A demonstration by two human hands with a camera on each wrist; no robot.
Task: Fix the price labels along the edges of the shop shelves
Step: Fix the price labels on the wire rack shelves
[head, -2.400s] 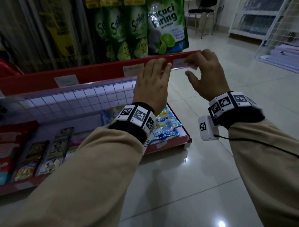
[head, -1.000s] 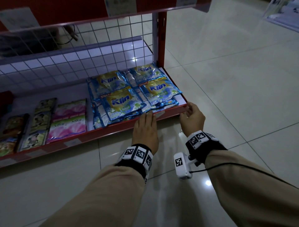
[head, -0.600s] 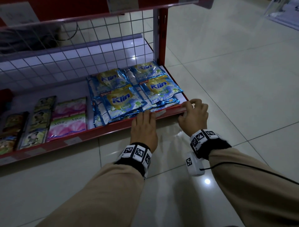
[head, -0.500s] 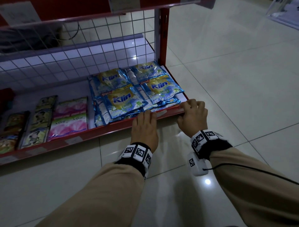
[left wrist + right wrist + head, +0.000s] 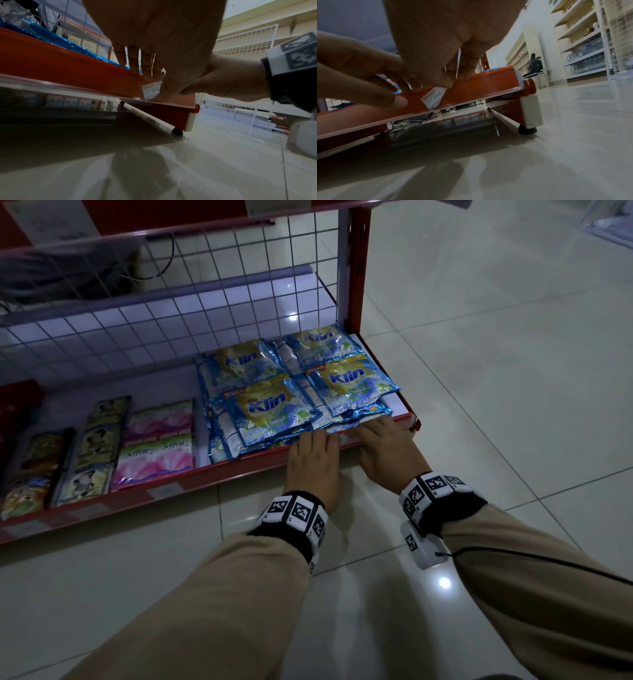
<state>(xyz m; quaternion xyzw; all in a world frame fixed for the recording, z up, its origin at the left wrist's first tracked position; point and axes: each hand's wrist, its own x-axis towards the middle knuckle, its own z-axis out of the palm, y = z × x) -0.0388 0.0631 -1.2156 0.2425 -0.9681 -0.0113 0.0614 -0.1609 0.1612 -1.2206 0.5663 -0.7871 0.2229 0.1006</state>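
A small white price label sits askew in the clear rail of the red bottom shelf edge, between my two hands. My left hand lies with straight fingers on top of the edge, just left of the label. Its thumb presses the rail front. My right hand reaches over the edge, with bent fingertips on the label's upper right corner. In the left wrist view my right hand brings its thumb in below, pinching that end.
Blue Klin sachets lie right behind the edge, with pink packs and darker sachets further left. A wire grid backs the shelf and a red post stands at its right end. Another label sits in the rail. Tiled floor lies to the right.
Both hands came down from the upper shelf's label to the bottom shelf. In the last second my right hand slid left from the rail's end onto the label; my left hand stayed put.
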